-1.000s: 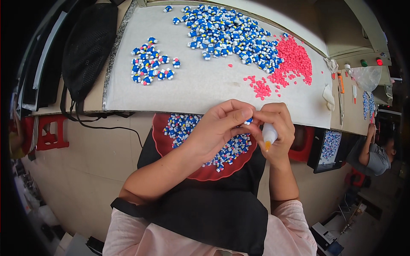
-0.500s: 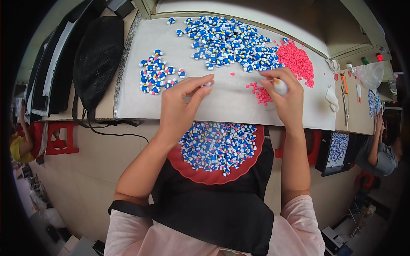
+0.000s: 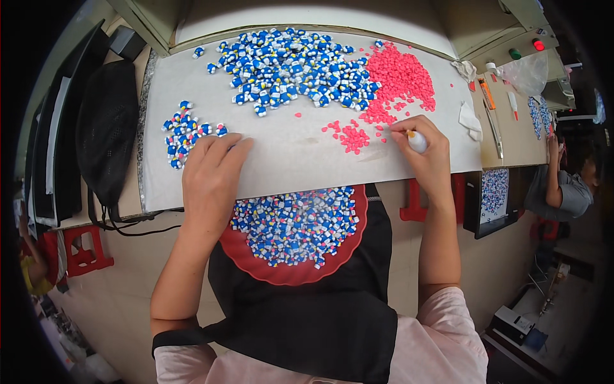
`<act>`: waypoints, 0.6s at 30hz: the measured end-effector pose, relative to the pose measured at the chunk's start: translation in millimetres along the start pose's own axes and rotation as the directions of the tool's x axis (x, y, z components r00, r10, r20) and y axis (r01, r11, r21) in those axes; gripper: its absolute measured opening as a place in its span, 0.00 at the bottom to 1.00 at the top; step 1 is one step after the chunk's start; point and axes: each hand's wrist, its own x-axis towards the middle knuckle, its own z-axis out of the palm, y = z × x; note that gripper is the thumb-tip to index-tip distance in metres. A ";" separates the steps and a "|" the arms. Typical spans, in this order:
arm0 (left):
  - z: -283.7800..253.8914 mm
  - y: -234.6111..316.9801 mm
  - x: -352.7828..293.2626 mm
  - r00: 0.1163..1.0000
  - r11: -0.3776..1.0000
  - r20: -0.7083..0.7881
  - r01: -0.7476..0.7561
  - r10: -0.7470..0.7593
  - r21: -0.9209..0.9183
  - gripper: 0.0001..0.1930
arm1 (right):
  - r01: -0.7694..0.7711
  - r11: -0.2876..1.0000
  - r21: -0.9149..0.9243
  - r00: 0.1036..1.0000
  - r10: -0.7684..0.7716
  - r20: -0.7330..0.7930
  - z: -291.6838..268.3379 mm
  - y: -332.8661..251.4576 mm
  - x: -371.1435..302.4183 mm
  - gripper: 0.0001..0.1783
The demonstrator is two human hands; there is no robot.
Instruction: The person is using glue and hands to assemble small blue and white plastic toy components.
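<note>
My right hand is wrapped round a small white squeeze bottle with a yellowish tip. It is just right of a small scatter of pink pieces. My left hand hovers back-up beside a small group of blue-and-white figurines; its bent fingers hide whatever may be beneath the tips. Farther back lie a large heap of similar blue-and-white figurines and a heap of pink pieces. On my lap, a red scalloped dish holds many blue-and-white figurines, several showing pink bits.
White paper covers the worktop. At left is a black mesh bag. Crumpled tissue, tweezers and an orange-handled tool lie at right. Another person works at far right, by a black tray.
My left hand has moved from a pinch on a small pale piece near the middle to the left-hand figurine group. My right hand still holds the bottle. The whole view has shifted.
</note>
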 end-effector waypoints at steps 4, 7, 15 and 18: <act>-3.1 7.2 5.5 0.998 1.000 -0.058 -0.011 0.013 0.021 0.11 | 0.037 0.994 -0.106 0.998 -0.031 0.059 6.9 -1.5 10.4 0.06; 2.4 25.8 11.7 0.996 0.984 -0.079 -0.046 0.032 -0.173 0.11 | 0.055 0.983 -0.175 0.994 -0.037 0.106 6.8 -1.9 13.9 0.06; 54.7 97.1 72.6 0.995 0.914 0.103 0.031 0.012 -0.404 0.06 | 0.017 0.946 0.325 0.999 -0.002 -0.046 1.8 -5.5 1.8 0.07; 56.9 96.4 92.1 0.982 0.898 0.159 -0.019 0.098 -0.439 0.08 | 0.025 0.946 0.322 1.000 -0.021 -0.017 -6.1 -4.4 9.4 0.06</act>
